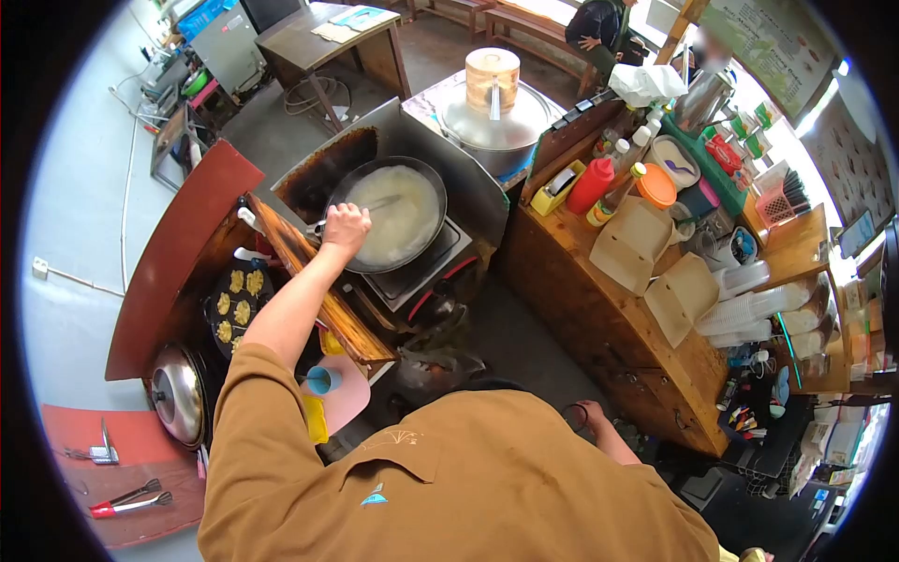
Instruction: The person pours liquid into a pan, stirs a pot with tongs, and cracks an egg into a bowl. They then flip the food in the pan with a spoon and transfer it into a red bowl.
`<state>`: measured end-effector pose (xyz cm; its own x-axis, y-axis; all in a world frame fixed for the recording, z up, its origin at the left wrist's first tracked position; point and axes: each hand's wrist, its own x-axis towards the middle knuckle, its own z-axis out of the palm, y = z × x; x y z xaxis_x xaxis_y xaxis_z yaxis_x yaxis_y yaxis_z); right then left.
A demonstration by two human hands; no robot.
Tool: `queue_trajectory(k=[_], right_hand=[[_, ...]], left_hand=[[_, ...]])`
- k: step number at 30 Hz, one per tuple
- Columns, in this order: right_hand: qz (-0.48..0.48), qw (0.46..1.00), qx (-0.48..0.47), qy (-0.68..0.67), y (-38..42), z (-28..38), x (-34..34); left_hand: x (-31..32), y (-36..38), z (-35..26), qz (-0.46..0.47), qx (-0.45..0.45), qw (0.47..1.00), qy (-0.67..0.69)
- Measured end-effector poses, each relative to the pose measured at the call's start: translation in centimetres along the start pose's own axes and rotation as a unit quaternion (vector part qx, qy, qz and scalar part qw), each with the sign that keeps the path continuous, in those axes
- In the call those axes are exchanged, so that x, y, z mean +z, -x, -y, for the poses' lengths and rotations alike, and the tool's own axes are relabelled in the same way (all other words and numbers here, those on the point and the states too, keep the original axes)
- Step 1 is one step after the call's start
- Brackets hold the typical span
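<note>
My left hand [345, 228] is closed around the handle of a metal utensil [382, 202] whose end rests in a black wok [426, 178] filled with a pale white liquid. The wok sits on a stove [426, 272]. My right hand [588, 415] hangs low beside my body near the wooden counter, fingers curled, with a dark band at the wrist; I cannot make out anything held in it. My brown shirt fills the lower part of the view.
A lidded steel pot [492, 117] stands behind the wok. A black mould pan [236, 304] with yellow cakes sits at left, near a steel lid [178, 393]. The wooden counter [599, 318] carries cardboard boxes [637, 239], sauce bottles [592, 184] and stacked cups [749, 314]. Tongs [126, 501] lie bottom left.
</note>
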<state>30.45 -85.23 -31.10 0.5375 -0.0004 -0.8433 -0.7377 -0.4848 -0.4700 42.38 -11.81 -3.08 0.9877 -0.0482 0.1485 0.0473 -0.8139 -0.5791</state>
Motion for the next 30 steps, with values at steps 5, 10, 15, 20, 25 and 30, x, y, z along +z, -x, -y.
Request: queue_trajectory(k=[5, 10, 15, 20, 25, 30], right_hand=[[-0.009, 0.993, 0.009, 0.121, 2.7, 1.2, 0.4], [0.007, 0.984, -0.051, 0.170, -3.0, -3.4, 0.5], [0.024, 0.989, -0.060, 0.130, -0.4, 1.6, 1.9], [0.030, 0.998, -0.057, 0.012, 0.8, 5.2, 2.5], [0.021, 0.997, -0.072, 0.036, -0.1, 4.4, 2.6], [0.024, 0.999, 0.004, 0.022, -2.6, 0.2, 3.0]], left_hand=[[0.9, 0.5, 2.0, 0.062, -0.079, 0.992, 0.072], [-2.2, 3.0, 3.4, 0.169, -0.202, 0.939, 0.219], [-2.0, 3.4, 1.1, 0.193, -0.239, 0.891, 0.334], [0.0, 0.9, -2.1, 0.183, -0.258, 0.855, 0.410], [-2.4, 0.0, -3.0, 0.209, -0.304, 0.787, 0.494], [-4.4, 0.5, -2.6, 0.234, -0.296, 0.772, 0.512]])
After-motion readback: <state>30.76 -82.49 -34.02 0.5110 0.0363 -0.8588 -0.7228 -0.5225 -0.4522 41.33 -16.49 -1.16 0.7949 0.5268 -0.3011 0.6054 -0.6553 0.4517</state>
